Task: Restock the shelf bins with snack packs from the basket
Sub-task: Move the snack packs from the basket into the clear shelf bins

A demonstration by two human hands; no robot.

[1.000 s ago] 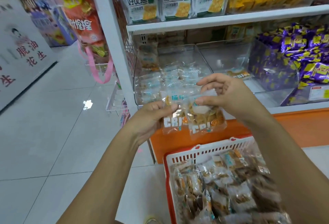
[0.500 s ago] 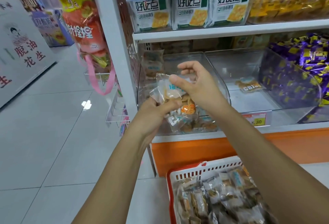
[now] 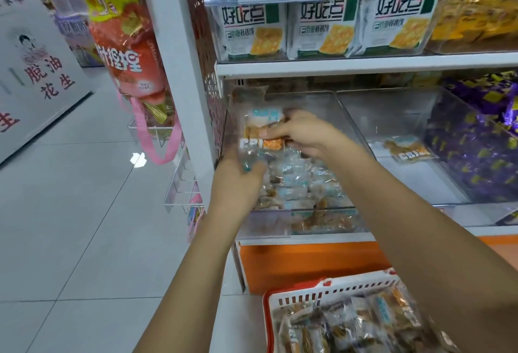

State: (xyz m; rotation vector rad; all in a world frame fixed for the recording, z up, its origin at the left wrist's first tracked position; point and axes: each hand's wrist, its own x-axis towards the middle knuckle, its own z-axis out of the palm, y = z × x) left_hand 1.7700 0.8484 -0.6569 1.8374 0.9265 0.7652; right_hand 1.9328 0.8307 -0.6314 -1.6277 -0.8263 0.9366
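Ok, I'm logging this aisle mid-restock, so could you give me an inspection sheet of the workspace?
Surface: white shelf unit carrying clear bins; left bin partly filled with packs, middle bin nearly bare, with a lone pack in it.
Job's things: snack pack held over the left bin; basket on the floor with more packs in it.
Clutter: nothing seen.
Hands: right hand pinches the snack pack's upper part; left hand grips its lower end; both blurred.
Cables: nothing seen.
Surroundings: cracker packs one level up, purple sweets at the right, red bag hanging at the unit's end, tiled floor.
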